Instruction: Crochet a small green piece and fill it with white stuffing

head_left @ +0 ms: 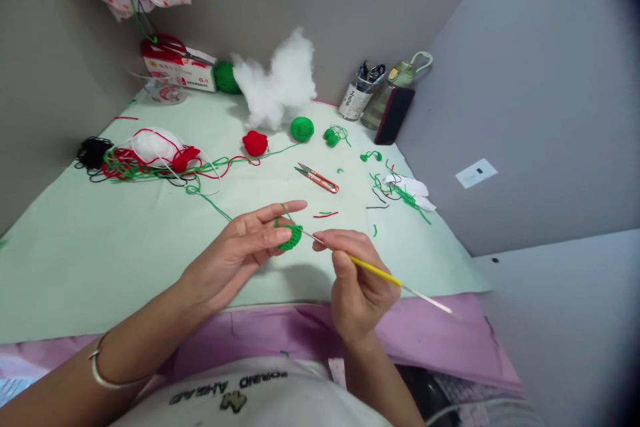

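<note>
Between the thumb and fingers of my left hand (245,240) is a small round green crochet piece (291,238). Green yarn (215,205) runs from the tangle on the left to this hand and passes over its raised index finger. My right hand (360,277) is closed around the yellow grip of a crochet hook (375,270). The hook's thin metal tip meets the upper edge of the green piece; whether it is inside a stitch I cannot tell. Just beyond my hands lie orange-handled thread snips (319,178).
A tangle of yarn with a white ball (157,145) lies at left. Red (255,143) and green (302,129) balls sit mid-table before white stuffing (277,83). Yarn scraps (407,195) lie at right. A pen cup (356,100), bottle and phone (395,115) stand by the wall.
</note>
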`<state>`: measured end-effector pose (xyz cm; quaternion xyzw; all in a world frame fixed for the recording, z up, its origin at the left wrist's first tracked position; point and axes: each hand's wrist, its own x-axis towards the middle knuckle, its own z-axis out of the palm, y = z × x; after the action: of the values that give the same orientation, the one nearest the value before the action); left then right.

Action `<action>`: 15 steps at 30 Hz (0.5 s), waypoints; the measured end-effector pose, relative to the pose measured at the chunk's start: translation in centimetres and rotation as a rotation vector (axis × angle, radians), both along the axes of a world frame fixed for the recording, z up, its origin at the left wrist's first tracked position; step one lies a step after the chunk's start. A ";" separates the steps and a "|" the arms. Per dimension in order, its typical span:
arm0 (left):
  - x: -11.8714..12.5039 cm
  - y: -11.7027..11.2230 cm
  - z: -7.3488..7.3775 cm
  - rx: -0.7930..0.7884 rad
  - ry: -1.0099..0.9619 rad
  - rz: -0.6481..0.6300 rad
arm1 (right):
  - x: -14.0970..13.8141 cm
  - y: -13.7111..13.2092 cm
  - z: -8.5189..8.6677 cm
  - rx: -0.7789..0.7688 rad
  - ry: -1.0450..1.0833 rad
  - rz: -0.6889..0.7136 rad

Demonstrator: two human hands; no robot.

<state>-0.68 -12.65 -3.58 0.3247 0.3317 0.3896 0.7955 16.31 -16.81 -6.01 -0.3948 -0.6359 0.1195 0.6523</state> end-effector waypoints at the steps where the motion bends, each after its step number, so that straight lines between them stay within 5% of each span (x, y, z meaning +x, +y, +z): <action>1: -0.2 0.2 0.1 0.025 0.009 0.012 | 0.0 0.0 0.4 -0.030 0.066 0.014; 10: -0.2 0.3 0.0 0.244 0.056 -0.050 | 0.4 0.2 1.0 -0.205 0.344 0.235; 15: 0.8 -0.3 -0.3 0.231 0.009 -0.066 | -0.2 1.1 0.4 -0.164 0.275 0.163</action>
<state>0.14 -12.99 -3.83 0.4266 0.2772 0.3973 0.7637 16.09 -15.74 -5.59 -0.3737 -0.5588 0.2764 0.6868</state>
